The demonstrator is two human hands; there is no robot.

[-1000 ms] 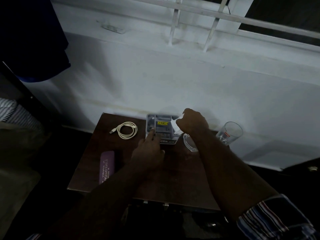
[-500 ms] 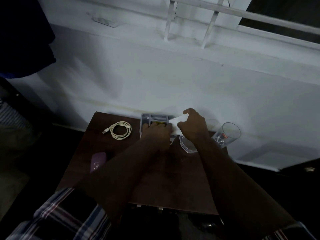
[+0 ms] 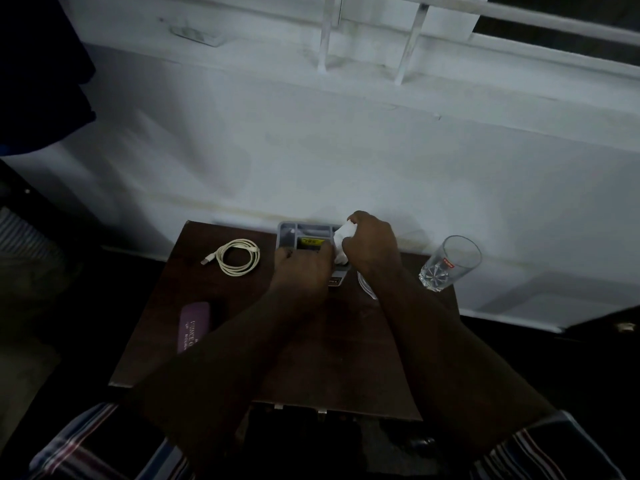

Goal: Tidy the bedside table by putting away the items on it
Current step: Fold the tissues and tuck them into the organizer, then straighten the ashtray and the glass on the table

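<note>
Left hand point(image 3: 303, 268) has moved forward onto the grey organiser point(image 3: 304, 232) at table's point(image 3: 346, 341) 12 o'clock, grip unclear. Right hand point(image 3: 370, 247) still pinches white item point(image 3: 344, 233) at its edge; stowing underway.

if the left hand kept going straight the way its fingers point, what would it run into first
Most likely the grey compartmented organiser tray: the left hand already lies over its near part, fingers aimed at the wall. Past the tray's far rim comes the white wall. Depth is hard to judge in this dim view.

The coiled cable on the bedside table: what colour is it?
The coiled cable is white or cream, seen in the head view.
</note>
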